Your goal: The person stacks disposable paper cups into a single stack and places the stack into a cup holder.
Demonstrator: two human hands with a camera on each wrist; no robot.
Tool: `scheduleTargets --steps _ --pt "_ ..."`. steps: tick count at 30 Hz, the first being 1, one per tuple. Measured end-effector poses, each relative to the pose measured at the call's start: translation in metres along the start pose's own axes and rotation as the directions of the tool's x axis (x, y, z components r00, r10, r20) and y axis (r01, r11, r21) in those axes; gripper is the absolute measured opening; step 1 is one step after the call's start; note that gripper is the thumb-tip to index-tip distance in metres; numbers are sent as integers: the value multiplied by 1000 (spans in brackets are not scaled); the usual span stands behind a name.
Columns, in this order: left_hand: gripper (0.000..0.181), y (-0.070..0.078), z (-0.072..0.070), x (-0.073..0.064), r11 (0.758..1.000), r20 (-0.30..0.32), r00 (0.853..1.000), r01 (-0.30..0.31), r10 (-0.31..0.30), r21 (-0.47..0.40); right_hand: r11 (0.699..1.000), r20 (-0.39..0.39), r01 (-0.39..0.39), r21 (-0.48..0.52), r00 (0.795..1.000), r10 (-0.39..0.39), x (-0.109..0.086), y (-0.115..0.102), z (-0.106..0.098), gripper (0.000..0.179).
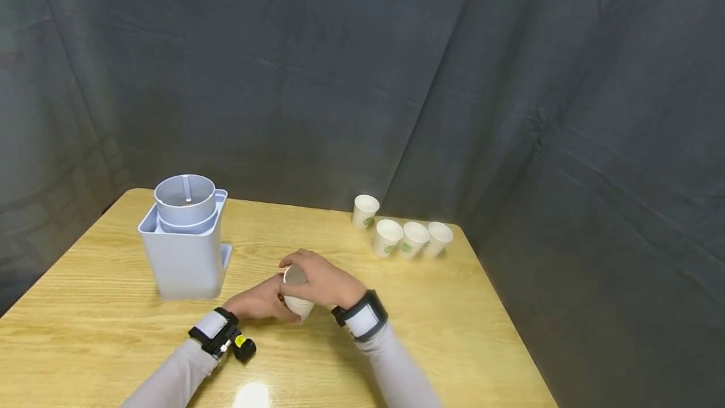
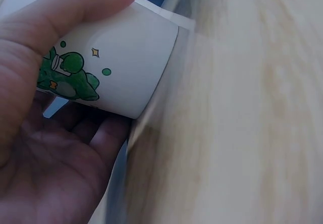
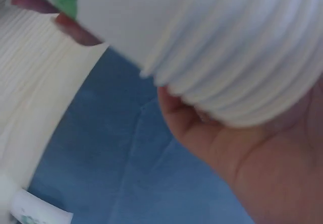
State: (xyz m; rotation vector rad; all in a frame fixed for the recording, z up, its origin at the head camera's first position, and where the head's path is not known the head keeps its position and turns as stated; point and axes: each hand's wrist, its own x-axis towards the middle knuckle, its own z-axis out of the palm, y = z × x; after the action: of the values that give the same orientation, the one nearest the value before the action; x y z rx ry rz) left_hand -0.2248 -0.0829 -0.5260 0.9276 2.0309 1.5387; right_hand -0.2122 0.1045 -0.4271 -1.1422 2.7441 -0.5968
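Note:
Both hands hold a stack of nested white paper cups (image 1: 300,308), tilted over the near middle of the table. My left hand (image 1: 263,300) grips the lower part of the stack; in the left wrist view its thumb lies across the white cup wall (image 2: 136,52) beside a green cartoon print. Around the open end is my right hand (image 1: 330,279), its fingers curled about the rims. Several rims (image 3: 242,57) lie close together in the right wrist view, with fingertips of the left hand at the green print.
A pale square container (image 1: 184,263) with a round cylinder (image 1: 187,209) set in its top stands at the left. Several single paper cups (image 1: 388,237) stand upright at the back right, before a dark curtain (image 1: 317,80). The wooden table (image 1: 464,332) carries everything.

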Motion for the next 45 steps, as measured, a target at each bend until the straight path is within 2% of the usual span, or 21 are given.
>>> scheduleTargets --steps 3,6,9,14,18,22,27,30,35,42,45 --pt "67 -2 1 1 999 -1 1000 -3 3 -42 995 8 -4 99 1000 3 2 10 -2 47" --pt "72 -2 3 3 997 -8 1000 10 -11 -82 990 -31 1 144 1000 4 5 21 -4 47" --pt "69 0 2 4 995 -8 1000 8 -9 -96 986 -88 0 166 996 15 9 33 -9 44" --pt "71 2 1 4 996 -29 999 12 -14 -83 982 -142 -69 177 985 95 21 63 -20 42" --pt "75 2 2 2 997 -51 998 30 -33 -74 975 -185 -142 172 967 173 32 92 -25 40" --pt "76 0 2 2 997 -53 998 38 -42 -66 970 -275 -195 148 934 229 42 120 -27 36" --pt "74 -3 3 2 997 -38 999 3 -6 -77 960 -371 -242 139 886 277 52 148 -31 33" --pt "72 -4 3 2 996 -34 999 -17 14 -82 937 -396 -326 123 850 347 58 164 -35 36" --pt "73 -4 3 2 997 -25 1000 -11 9 -78 870 -385 -487 83 789 479 65 187 -44 49" --pt "75 -3 4 4 997 -27 1000 -14 12 -81 803 -361 -594 50 739 569 70 204 -56 63" --pt "75 -3 4 3 997 -28 1000 -13 11 -80 782 -331 -621 47 729 599 72 206 -56 68"
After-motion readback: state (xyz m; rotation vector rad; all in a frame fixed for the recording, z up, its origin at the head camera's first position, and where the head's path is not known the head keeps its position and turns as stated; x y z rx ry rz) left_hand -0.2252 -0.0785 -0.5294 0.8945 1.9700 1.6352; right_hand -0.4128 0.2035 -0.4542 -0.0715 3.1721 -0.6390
